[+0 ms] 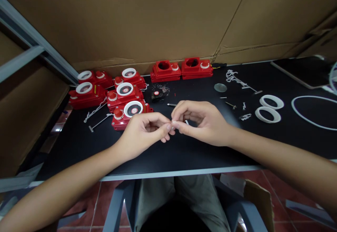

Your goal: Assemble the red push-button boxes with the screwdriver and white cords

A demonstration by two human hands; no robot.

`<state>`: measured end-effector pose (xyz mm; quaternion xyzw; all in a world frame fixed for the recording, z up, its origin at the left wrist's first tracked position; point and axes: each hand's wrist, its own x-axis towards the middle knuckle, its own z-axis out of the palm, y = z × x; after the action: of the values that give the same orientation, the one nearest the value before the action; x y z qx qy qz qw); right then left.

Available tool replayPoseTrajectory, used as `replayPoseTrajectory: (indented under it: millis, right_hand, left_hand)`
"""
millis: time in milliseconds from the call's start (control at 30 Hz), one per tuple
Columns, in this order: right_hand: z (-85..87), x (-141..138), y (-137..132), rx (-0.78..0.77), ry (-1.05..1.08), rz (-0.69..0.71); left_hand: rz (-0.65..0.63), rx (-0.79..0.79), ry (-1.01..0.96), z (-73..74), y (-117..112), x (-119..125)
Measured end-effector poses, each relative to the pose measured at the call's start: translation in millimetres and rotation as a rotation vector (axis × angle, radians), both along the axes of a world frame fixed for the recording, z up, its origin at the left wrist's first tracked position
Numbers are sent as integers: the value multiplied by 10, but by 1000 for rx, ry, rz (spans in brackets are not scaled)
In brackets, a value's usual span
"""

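Over the front middle of the black table, my left hand [146, 133] and my right hand [202, 123] meet fingertip to fingertip. Both are closed in a pinch around a small, pale, shiny piece [173, 127], mostly covered by the fingers and too small to name. A short silvery rod end shows beneath my right fingers. Just left of my left hand stands a red box [121, 122] with a white ring around a dark round window and a red knob. A thin metal tool [172, 104] lies behind my right hand, partly hidden by it.
Several more red boxes [125, 94] stand at left; two with open round holes [197, 68] stand at the back. A small black part [157, 95] lies mid-table. At right are white rings [268, 115], a clear disc [220, 87], small screws, a corded T-bar, a large hoop [295, 109] and a tablet [302, 71].
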<state>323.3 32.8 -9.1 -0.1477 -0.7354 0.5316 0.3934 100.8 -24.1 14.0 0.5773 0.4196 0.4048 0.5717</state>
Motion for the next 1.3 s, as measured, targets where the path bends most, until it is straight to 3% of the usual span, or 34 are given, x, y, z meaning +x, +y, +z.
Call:
replayPoseTrajectory:
  millis: [200, 333, 467, 767, 1067, 1133, 1300]
  right_hand:
    - [7, -49, 14, -458, -8, 128]
    - [-2, -72, 39, -563, -7, 174]
    - [7, -72, 19, -524, -7, 135]
    - [96, -7, -69, -223, -47, -51]
    - [102, -12, -69, 32, -125, -218]
    - [114, -19, -76, -29, -139, -234]
    - [133, -47, -66, -379, -192, -104]
  left_hand:
    - [8, 118, 5, -69, -8, -19]
    - [8, 182, 31, -90, -15, -19]
    - [13, 173, 23, -68, -14, 4]
    - [77, 189, -9, -52, -18, -14]
    - [114, 289, 143, -70, -16, -24]
    - [135, 326, 227, -68, -27, -28]
    - [143, 390, 322, -55, -47, -27]
